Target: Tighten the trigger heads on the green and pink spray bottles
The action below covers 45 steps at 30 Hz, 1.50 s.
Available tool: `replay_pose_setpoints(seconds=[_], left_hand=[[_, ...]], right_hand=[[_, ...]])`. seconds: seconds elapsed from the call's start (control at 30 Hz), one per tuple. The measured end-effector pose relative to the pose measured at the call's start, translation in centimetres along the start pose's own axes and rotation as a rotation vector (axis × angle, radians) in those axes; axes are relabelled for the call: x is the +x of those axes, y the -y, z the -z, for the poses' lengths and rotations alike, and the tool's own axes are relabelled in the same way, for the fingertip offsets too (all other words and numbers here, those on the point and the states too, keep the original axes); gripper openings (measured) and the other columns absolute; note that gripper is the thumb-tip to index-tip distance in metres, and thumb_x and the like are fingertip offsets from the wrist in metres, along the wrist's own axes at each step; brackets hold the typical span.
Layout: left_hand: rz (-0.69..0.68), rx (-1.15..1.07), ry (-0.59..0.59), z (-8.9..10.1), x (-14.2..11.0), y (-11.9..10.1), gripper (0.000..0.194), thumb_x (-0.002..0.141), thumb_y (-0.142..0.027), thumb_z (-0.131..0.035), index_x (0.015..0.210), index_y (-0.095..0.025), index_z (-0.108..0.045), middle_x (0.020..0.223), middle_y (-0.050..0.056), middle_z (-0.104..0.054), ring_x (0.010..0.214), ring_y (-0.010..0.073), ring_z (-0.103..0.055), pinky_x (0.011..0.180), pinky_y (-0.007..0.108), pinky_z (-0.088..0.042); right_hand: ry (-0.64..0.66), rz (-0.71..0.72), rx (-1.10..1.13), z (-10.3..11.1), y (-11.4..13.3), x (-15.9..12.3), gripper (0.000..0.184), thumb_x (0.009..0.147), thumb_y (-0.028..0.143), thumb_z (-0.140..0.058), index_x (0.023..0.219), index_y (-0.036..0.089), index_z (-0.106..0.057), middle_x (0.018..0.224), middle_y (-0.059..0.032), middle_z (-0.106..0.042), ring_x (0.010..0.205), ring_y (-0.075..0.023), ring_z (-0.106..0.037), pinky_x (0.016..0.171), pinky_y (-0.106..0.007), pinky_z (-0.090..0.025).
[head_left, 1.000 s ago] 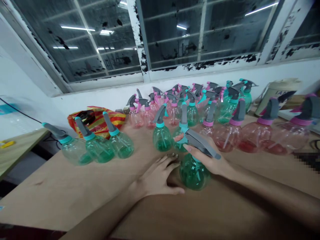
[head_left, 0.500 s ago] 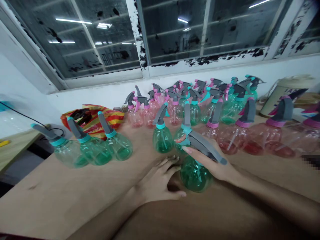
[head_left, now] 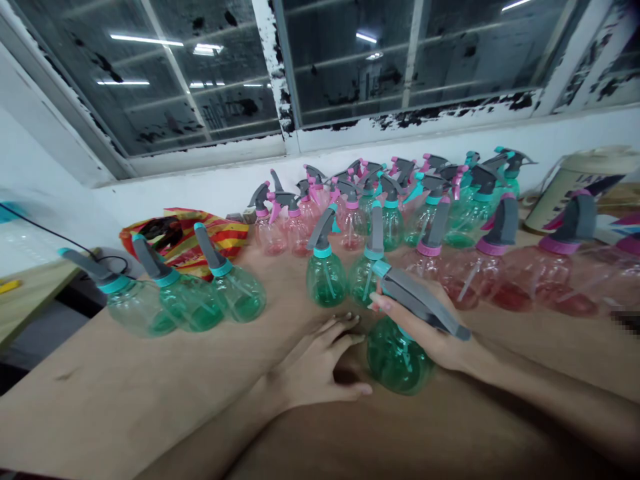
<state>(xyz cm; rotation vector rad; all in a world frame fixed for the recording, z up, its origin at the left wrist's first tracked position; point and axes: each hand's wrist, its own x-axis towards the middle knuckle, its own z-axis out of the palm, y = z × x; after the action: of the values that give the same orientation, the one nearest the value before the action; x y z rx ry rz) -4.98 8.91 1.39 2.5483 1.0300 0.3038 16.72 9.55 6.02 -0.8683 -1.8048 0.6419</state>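
My right hand (head_left: 435, 327) is wrapped round the neck and trigger of a green spray bottle (head_left: 400, 363), whose grey head slants over the hand. Green liquid shows inside its clear body, close to the tabletop. My left hand (head_left: 325, 360) lies on the table just left of that bottle, fingers spread and holding nothing. Two more green spray bottles, one with its collar at left (head_left: 326, 283) and the other partly behind my right hand (head_left: 364, 280), stand just beyond. The trigger of the held bottle is hidden by my fingers.
Several green spray bottles (head_left: 240, 297) stand on the left of the wooden table (head_left: 125, 400). Pink spray bottles (head_left: 510, 280) line the right, and a mixed group fills the back. A red-and-yellow bag (head_left: 220, 233) and a cream container (head_left: 575, 183) lie near the wall.
My right hand and the green spray bottle have shifted slightly right and toward me. My left hand has stayed nearly in place.
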Motion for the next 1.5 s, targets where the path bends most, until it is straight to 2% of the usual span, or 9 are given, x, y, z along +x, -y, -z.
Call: replay_pose_setpoints(seconds=[0.07,0.3,0.5,0.67,0.8,0.93,1.2,1.4,1.5], left_hand=[[-0.002,0.002,0.004,-0.04,-0.01,0.04,0.074,0.077,-0.061,-0.066,0.136,-0.02,-0.05,0.149,0.015,-0.045,0.141,0.033,-0.035,0.115,0.054,-0.029],[0.003,0.048,0.033,0.03,0.03,0.06,0.074,0.079,-0.063,-0.064,0.136,-0.018,-0.05,0.149,0.016,-0.044,0.141,0.0328,-0.035,0.116,0.053,-0.029],[0.011,0.017,0.016,-0.05,0.0,-0.04,0.071,0.078,-0.06,-0.066,0.136,-0.022,-0.051,0.149,0.014,-0.045,0.14,0.0332,-0.037,0.115,0.054,-0.03],[-0.003,-0.038,-0.034,0.08,-0.08,-0.19,0.061,0.079,-0.053,-0.069,0.13,-0.022,-0.056,0.142,0.013,-0.053,0.135,0.0347,-0.045,0.112,0.057,-0.035],[-0.005,-0.023,-0.037,0.01,-0.1,-0.13,0.063,0.079,-0.054,-0.068,0.131,-0.021,-0.054,0.144,0.013,-0.051,0.136,0.0335,-0.044,0.113,0.055,-0.034],[0.004,-0.011,-0.011,0.15,-0.03,-0.24,0.063,0.079,-0.053,-0.068,0.13,-0.019,-0.055,0.144,0.014,-0.051,0.135,0.0324,-0.044,0.114,0.052,-0.034],[0.015,-0.101,-0.062,-0.02,-0.23,-0.41,0.05,0.08,-0.048,-0.068,0.122,-0.022,-0.059,0.138,0.011,-0.057,0.126,0.0275,-0.055,0.107,0.045,-0.045],[-0.032,-0.091,-0.098,-0.26,-0.22,-0.25,0.05,0.08,-0.044,-0.07,0.122,-0.021,-0.057,0.138,0.012,-0.056,0.127,0.0275,-0.055,0.106,0.047,-0.045],[-0.036,-0.072,-0.113,-0.31,-0.17,-0.16,0.052,0.08,-0.044,-0.07,0.124,-0.02,-0.056,0.138,0.012,-0.056,0.128,0.0269,-0.053,0.108,0.046,-0.044]], right_hand=[[0.016,0.0,0.013,0.06,0.02,-0.08,0.018,0.09,0.038,-0.056,0.079,0.024,-0.057,0.068,0.0037,-0.057,0.061,-0.0121,-0.056,0.056,-0.028,-0.046],[0.057,-0.023,0.085,0.1,-0.02,-0.15,0.018,0.089,0.038,-0.059,0.102,0.028,-0.065,0.095,-0.0015,-0.069,0.088,-0.0189,-0.066,0.082,-0.036,-0.053],[0.056,-0.051,0.106,0.04,-0.24,-0.38,0.024,0.087,0.038,-0.06,0.11,0.031,-0.065,0.103,-0.0025,-0.07,0.091,-0.0229,-0.068,0.086,-0.042,-0.055],[0.057,-0.037,0.125,-0.02,-0.32,-0.34,0.027,0.087,0.035,-0.06,0.114,0.029,-0.063,0.104,-0.0033,-0.069,0.093,-0.0218,-0.066,0.092,-0.042,-0.052],[0.042,-0.045,0.108,-0.02,-0.29,-0.42,0.024,0.087,0.035,-0.06,0.11,0.029,-0.063,0.091,-0.002,-0.066,0.085,-0.0215,-0.064,0.092,-0.044,-0.051],[0.047,-0.03,0.107,0.01,-0.3,-0.43,0.025,0.087,0.033,-0.06,0.111,0.028,-0.063,0.094,-0.0026,-0.067,0.088,-0.0217,-0.064,0.089,-0.043,-0.051],[0.079,-0.085,0.127,0.05,-0.38,-0.57,0.023,0.087,0.034,-0.058,0.11,0.03,-0.063,0.077,0.0006,-0.064,0.063,-0.017,-0.059,0.063,-0.035,-0.051],[0.077,-0.053,0.177,-0.02,-0.63,-0.41,0.015,0.088,0.034,-0.061,0.102,0.028,-0.062,0.089,0.0001,-0.065,0.078,-0.0169,-0.063,0.07,-0.032,-0.051],[0.074,-0.05,0.175,0.03,-0.41,-0.35,0.009,0.089,0.033,-0.061,0.095,0.027,-0.061,0.087,0.002,-0.063,0.075,-0.0141,-0.061,0.066,-0.029,-0.049]])
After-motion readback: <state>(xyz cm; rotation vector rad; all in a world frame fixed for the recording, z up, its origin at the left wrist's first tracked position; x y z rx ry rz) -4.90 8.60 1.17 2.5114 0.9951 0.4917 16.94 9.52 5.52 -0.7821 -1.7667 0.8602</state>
